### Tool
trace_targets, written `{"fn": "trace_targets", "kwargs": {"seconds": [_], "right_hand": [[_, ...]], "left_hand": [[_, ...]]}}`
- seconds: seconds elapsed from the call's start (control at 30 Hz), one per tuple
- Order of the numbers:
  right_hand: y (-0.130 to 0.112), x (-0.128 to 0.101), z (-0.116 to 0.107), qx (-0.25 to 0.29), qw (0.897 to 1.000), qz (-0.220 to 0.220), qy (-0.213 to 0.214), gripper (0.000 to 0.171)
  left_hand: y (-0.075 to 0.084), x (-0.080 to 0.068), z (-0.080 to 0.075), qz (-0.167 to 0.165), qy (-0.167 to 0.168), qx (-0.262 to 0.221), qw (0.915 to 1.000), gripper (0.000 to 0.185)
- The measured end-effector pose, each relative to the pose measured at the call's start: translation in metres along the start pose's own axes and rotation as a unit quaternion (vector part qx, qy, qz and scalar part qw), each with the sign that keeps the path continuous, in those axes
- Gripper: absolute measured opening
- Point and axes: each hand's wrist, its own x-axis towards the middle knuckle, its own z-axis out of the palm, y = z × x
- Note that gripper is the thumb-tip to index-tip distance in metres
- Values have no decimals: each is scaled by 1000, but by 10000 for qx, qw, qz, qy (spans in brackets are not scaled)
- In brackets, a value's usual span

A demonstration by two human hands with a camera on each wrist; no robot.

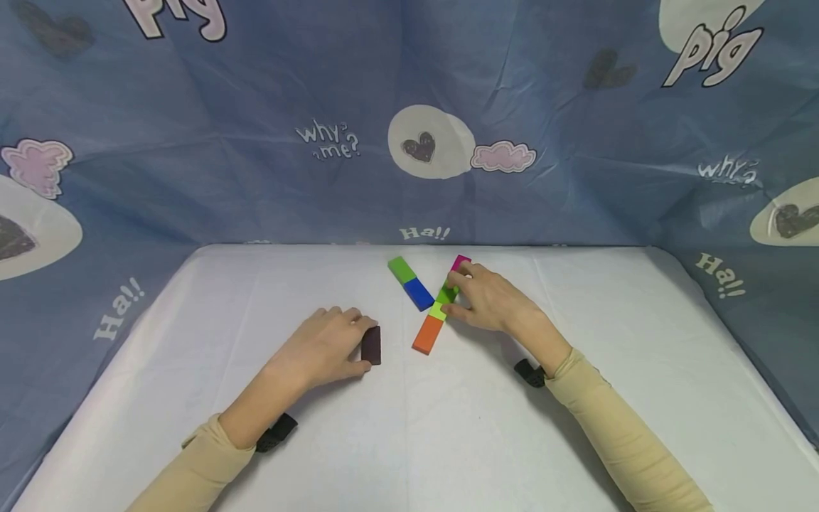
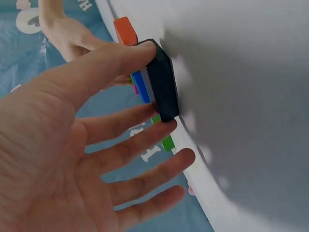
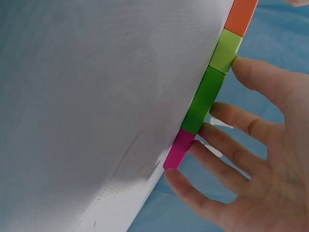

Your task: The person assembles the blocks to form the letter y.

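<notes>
My left hand (image 1: 323, 348) pinches a dark, nearly black block (image 1: 371, 345) between thumb and fingertips, close over the white table. In the left wrist view this dark block (image 2: 163, 84) is gripped at its ends, and the other fingers spread loosely. My right hand (image 1: 493, 297) rests its fingertips along a slanted row of blocks. From near to far, that row runs orange block (image 1: 427, 334), yellow-green block (image 1: 438, 311), green block (image 3: 205, 100) and magenta block (image 3: 179, 148), laid end to end. The right thumb touches by the yellow-green one; the fingers stretch along the green and magenta ones.
A blue block (image 1: 419, 294) and another green block (image 1: 402, 269) lie end to end, slanting toward the middle of the row. The white table (image 1: 448, 441) is backed by a blue printed cloth (image 1: 358, 199) at the rear and sides.
</notes>
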Motion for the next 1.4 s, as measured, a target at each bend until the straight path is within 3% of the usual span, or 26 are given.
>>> {"fn": "trace_targets", "kwargs": {"seconds": [0.43,0.93,1.4], "right_hand": [[0,3,0,29,10000,38,-35,42],[1,2,0,4,10000,-16,17,42],[1,2,1,-22,10000,-4,6,42]], "left_hand": [[9,4,4,642,90,-451,9969,57],[30,4,2,1102,-7,-420,9930,58],[36,7,4,1513,538,-78,9870,55]]}}
